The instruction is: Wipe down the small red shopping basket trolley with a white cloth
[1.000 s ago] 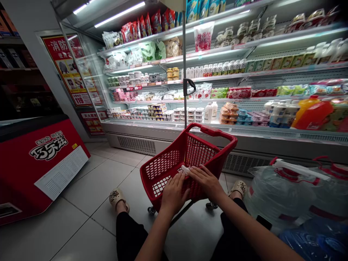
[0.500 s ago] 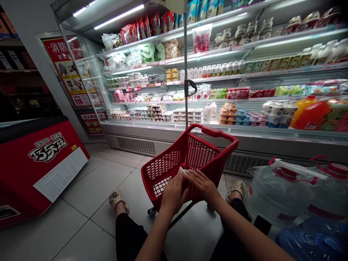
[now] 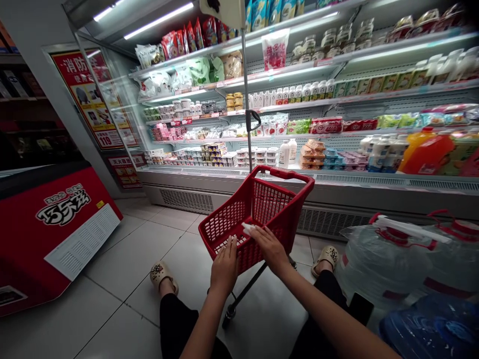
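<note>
In front of me stands a red plastic shopping cart (image 3: 275, 199) with perforated basket walls and dark wheels. My right hand (image 3: 270, 249) is at its near rim, with a crumpled white tissue (image 3: 247, 228) under the fingertips. The fingers lie close together over the tissue and rim; the thumb is mostly hidden. My left hand (image 3: 224, 267) is at the rim's near left corner, its fingers stretched out and its palm hidden. Between the two hands, part of the basket wall shows.
A lit dairy fridge (image 3: 224, 174) spans the back, behind a thin metal pole (image 3: 245, 75). A red chest freezer (image 3: 86, 219) stands left. Large water jugs (image 3: 385, 264) and a dark phone-like object (image 3: 359, 309) are right. My feet flank the cart.
The cart has turned and shifted slightly, showing more of its leg. My left hand has moved left and down, away from the tissue. My right hand has moved left with the tissue.
</note>
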